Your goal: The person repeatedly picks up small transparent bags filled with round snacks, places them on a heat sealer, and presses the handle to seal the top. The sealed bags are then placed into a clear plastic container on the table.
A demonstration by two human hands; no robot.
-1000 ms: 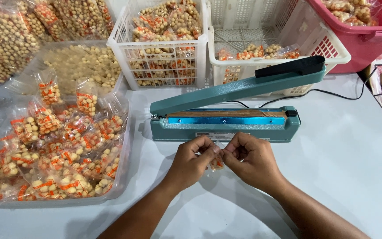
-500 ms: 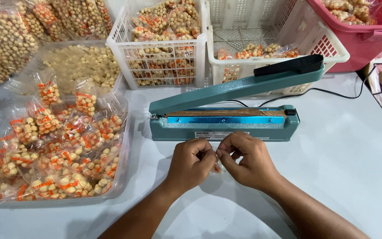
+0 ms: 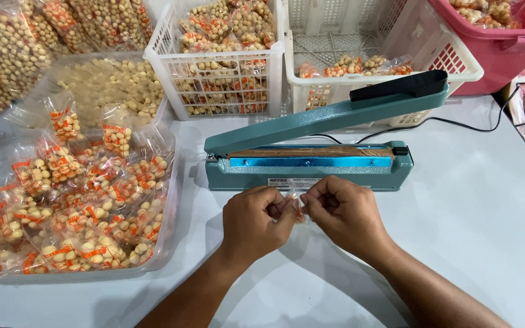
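Your left hand (image 3: 256,222) and your right hand (image 3: 346,214) meet just in front of the sealer (image 3: 311,159), knuckles up, over the white table (image 3: 475,231). The fingers of both hands are curled in narrow, thumb against fingertips, pinching a small clear packet (image 3: 295,202) between them. The packet sits in the gap between your two hands, with a bit of orange print showing; most of it is hidden by your fingers, so you cannot tell what is inside.

The sealer is teal, with a blue strip along its front and a brown band on top. Its arm stands raised at a slant, ending in a black handle (image 3: 399,85) at the right. A small pale label sits on its front face, just beyond your fingertips. A black cable (image 3: 457,121) runs off to the right behind it.

To your left a clear tray (image 3: 174,200) holds a heap of small clear packets of pale round snacks, each with an orange label. Behind it lies a large clear bag (image 3: 107,82) of the same snacks, loose. A white basket (image 3: 214,54) beyond the sealer is packed with filled packets, a second white basket (image 3: 384,42) holds only a few, and a pink basket (image 3: 499,42) stands at the far right.
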